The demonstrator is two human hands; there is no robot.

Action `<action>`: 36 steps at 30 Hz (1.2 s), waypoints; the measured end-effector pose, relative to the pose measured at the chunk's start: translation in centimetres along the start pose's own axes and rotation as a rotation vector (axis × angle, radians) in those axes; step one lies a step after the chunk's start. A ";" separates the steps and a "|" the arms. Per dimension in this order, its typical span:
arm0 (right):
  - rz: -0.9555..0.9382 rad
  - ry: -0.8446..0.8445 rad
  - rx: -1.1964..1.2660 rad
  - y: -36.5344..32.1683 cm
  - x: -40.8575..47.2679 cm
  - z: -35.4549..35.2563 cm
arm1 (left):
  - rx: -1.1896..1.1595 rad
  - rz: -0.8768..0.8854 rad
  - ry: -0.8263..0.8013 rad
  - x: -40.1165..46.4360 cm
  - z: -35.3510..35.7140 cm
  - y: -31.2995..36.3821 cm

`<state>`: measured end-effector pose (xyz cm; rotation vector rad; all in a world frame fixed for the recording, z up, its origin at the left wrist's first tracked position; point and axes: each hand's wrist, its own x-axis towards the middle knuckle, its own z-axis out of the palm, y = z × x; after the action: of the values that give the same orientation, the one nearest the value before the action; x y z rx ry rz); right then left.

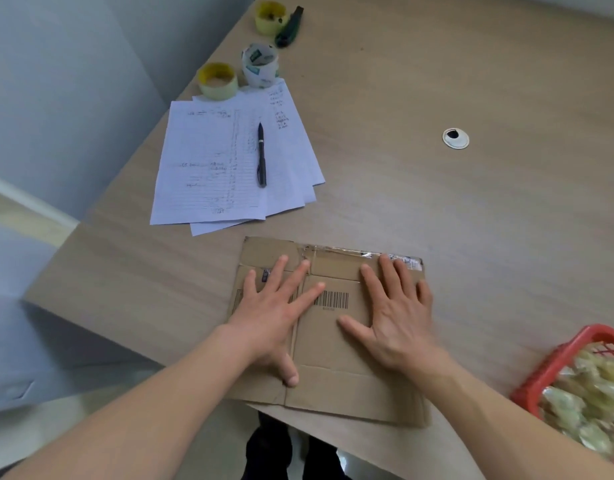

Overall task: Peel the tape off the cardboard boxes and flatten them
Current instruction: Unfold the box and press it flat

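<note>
The one camera sits on my head, looking forward and down, close over the light brown wooden counter [437,81].

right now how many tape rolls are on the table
3, all at the far left edge. One yellow roll sits farthest, beside a green knife. A white printed roll is nearer. Another yellow roll touches the papers. None seem hidden.

One flattened cardboard box [333,327] lies on the worktop [471,220], with two hands on it, the left hand [274,317] and the right hand [395,317]. Farther back are three tape rolls: two yellow [218,81] [271,16] and one printed white [260,65]. There is also one pen [261,155], one stack of at least three paper sheets [212,168], one dark green cutter [289,27] and one red basket [554,372].
</note>
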<state>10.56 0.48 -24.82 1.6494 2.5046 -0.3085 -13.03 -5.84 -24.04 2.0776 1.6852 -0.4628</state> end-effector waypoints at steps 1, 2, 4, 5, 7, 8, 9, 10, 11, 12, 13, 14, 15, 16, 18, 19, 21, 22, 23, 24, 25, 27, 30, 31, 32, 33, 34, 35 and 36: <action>-0.006 0.016 -0.004 0.0 0.2 -0.2 | -0.005 0.002 0.009 -0.1 0.0 0.0; -0.016 0.030 -0.014 -0.1 0.5 -0.4 | -0.013 0.004 0.020 -0.2 0.0 -0.1; -0.034 0.056 -0.035 -0.2 1.1 -0.7 | -0.023 0.006 0.042 -0.5 -0.1 -0.1; -0.037 0.071 -0.038 -0.3 1.4 -0.8 | -0.022 0.002 0.057 -0.7 0.0 -0.1; -0.045 0.081 -0.033 -0.4 1.8 -0.8 | -0.023 -0.016 0.089 -1.4 0.4 0.3; -0.052 0.073 -0.029 -0.4 1.9 -0.7 | -0.027 -0.030 0.109 -1.8 0.8 0.7; -0.059 0.062 -0.023 -0.2 2.0 -0.5 | -0.032 -0.048 0.139 -2.2 1.3 1.3; -0.067 0.053 -0.015 -0.2 2.1 -0.3 | -0.036 -0.069 0.185 -2.5 1.6 1.9; -0.075 0.047 -0.004 -0.1 2.1 -0.1 | -0.035 -0.088 0.239 -2.7 1.9 2.5; -0.078 0.046 0.004 0.0 2.2 0.0 | -0.024 -0.098 0.301 -2.7 2.2 2.8; -0.077 0.048 0.009 0.0 2.3 0.1 | -0.005 -0.096 0.362 -2.5 2.5 3.0; -0.076 0.050 0.013 0.0 2.4 0.2 | 0.011 -0.088 0.406 -2.3 2.8 3.0; -0.080 0.050 0.018 0.0 2.5 0.2 | 0.023 -0.080 0.438 -2.1 3.1 3.0; -0.081 0.052 0.025 0.0 2.5 0.3 | 0.028 -0.077 0.460 -2.0 3.4 3.0; -0.062 0.069 0.051 0.1 2.4 0.4 | 0.025 -0.084 0.479 -2.0 3.8 3.1; -0.054 0.073 0.074 0.1 2.3 0.3 | 0.022 -0.086 0.480 -2.1 3.8 3.1; -0.057 0.086 0.152 0.2 2.1 -0.1 | 0.013 -0.102 0.462 -2.2 3.6 3.2; -0.062 0.114 0.214 0.3 1.8 -0.3 | -0.001 -0.134 0.438 -2.3 3.4 3.3; -0.058 0.156 0.278 0.5 1.3 -0.6 | -0.034 -0.195 0.402 -2.5 3.1 3.5; -0.032 0.206 0.323 0.7 0.8 -0.8 | -0.088 -0.283 0.366 -2.7 2.9 3.7; 0.021 0.247 0.342 1.1 0.3 -1.0 | -0.151 -0.387 0.343 -2.9 2.9 3.8; 0.190 0.241 0.362 1.8 -1.0 -1.2 | -0.271 -0.548 0.352 -3.6 3.3 4.0; 0.394 0.162 0.492 2.3 -3.3 -1.0 | -0.463 -0.605 0.440 -5.4 3.8 4.6; 0.424 0.156 0.555 2.1 -4.0 -1.0 | -0.542 -0.609 0.477 -6.1 4.0 4.7; 0.451 0.143 0.611 1.7 -4.8 -1.1 | -0.619 -0.622 0.508 -6.9 4.2 4.8; 0.480 0.122 0.653 1.1 -5.5 -1.3 | -0.694 -0.652 0.524 -7.9 4.3 4.9; 0.503 0.095 0.682 0.4 -6.1 -1.6 | -0.776 -0.697 0.526 -9.1 4.5 4.8; 0.516 0.064 0.700 -0.4 -6.9 -1.9 | -0.868 -0.746 0.520 -10.5 4.8 4.5; 0.517 0.035 0.709 -1.4 -7.7 -2.3 | -0.951 -0.786 0.513 -12.1 5.1 4.1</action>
<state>12.32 -6.38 -20.82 2.4684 1.9730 -1.1982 -11.49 -19.33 -21.84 0.8329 2.3266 0.6327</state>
